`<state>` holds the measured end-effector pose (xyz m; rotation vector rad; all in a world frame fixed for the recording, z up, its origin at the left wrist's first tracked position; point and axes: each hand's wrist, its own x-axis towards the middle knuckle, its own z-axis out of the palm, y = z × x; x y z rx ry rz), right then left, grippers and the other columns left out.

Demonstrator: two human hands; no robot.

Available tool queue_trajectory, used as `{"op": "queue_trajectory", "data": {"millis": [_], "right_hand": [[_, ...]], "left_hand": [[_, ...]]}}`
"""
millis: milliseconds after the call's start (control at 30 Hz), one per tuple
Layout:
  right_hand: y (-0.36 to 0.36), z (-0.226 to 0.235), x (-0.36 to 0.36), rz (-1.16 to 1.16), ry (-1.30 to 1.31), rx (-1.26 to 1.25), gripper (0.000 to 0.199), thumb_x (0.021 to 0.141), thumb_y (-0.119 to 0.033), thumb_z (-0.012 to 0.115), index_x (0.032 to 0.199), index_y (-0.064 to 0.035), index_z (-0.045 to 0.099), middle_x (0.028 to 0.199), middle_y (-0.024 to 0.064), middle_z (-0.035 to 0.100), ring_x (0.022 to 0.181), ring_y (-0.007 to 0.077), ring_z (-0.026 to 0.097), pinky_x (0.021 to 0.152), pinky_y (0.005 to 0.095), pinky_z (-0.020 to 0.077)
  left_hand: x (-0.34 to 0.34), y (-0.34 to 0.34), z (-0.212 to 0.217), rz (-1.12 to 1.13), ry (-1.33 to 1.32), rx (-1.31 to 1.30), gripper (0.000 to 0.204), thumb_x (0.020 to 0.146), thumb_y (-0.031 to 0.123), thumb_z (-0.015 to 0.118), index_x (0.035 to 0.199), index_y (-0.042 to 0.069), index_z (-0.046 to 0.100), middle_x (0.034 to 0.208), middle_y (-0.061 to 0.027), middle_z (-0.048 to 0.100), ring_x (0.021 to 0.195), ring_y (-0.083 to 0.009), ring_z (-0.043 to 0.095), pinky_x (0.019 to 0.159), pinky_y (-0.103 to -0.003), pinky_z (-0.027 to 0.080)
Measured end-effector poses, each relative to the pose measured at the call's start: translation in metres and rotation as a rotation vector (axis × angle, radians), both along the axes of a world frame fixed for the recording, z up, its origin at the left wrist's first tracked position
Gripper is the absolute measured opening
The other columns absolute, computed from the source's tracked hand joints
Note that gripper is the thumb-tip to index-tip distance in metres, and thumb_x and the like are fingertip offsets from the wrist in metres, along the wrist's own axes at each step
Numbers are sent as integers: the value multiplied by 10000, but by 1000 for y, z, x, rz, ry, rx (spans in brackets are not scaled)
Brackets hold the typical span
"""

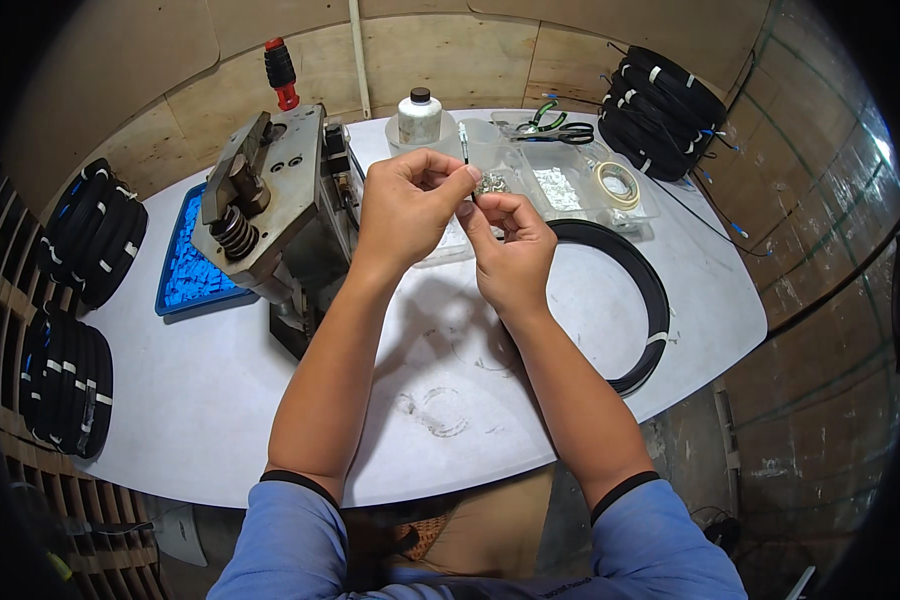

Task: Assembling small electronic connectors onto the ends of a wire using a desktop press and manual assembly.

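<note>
Both hands are raised over the middle of the table, pinching a thin black cable (466,155) whose end points up and away. A small whitish connector tops that end. My left hand (410,205) closes thumb and fingers on the cable just below the tip. Right beside it, my right hand (515,250) grips the cable a little lower, its fingers curled. A coil of black cable (656,300), bound with a white tie, lies on the table to the right of my right forearm. My fingers hide part of the held cable.
A metal press (290,190) with a red-and-black handle stands left of my hands, beside a blue tray (206,308) of blue pieces. Behind are clear bins (570,155), a white bottle (420,118) and pliers (567,134). Stacked black cable coils (660,110) stand at the edges.
</note>
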<state>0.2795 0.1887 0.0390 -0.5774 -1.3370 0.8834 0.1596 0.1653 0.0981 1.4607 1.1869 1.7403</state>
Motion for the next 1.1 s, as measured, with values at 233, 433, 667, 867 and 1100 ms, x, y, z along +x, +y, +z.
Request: {"op": "queue_trajectory", "data": {"millis": [233, 433, 667, 867, 1100], "right_hand": [[-2, 4, 2, -148, -78, 75, 144, 864, -140, 748, 896, -14, 686, 836, 47, 708, 784, 100, 626, 754, 261, 503], [-9, 11, 4, -108, -83, 47, 122, 885, -119, 718, 905, -5, 680, 837, 52, 705, 805, 96, 634, 755, 251, 503], [-2, 7, 5, -107, -107, 111, 112, 875, -100, 724, 882, -8, 661, 822, 42, 685, 794, 94, 621, 746, 255, 502], [0, 1, 1, -145, -20, 177, 112, 863, -89, 738, 889, -19, 654, 813, 35, 679, 784, 88, 611, 731, 251, 498], [-5, 6, 4, -69, -53, 70, 159, 905, -156, 711, 897, -3, 670, 828, 42, 693, 779, 85, 614, 727, 255, 503]], "left_hand": [[3, -4, 2, -46, 3, -52, 184, 859, 134, 723, 919, -38, 696, 784, -41, 682, 709, -76, 608, 671, -234, 500], [-8, 1, -5, -301, -55, -58, 186, 933, 126, 623, 1004, -30, 696, 840, -34, 665, 798, -85, 593, 774, -258, 490], [-8, 4, -8, -347, -3, -22, 202, 944, 158, 635, 1025, -26, 652, 873, -19, 643, 805, -85, 578, 760, -254, 488], [-6, 5, -12, -331, 46, -21, 221, 942, 173, 643, 1050, -19, 629, 862, -9, 628, 800, -79, 567, 755, -246, 484], [-5, 0, -4, -401, -51, -55, 196, 929, 164, 658, 999, -19, 646, 862, -15, 638, 796, -84, 570, 749, -248, 481]]}}
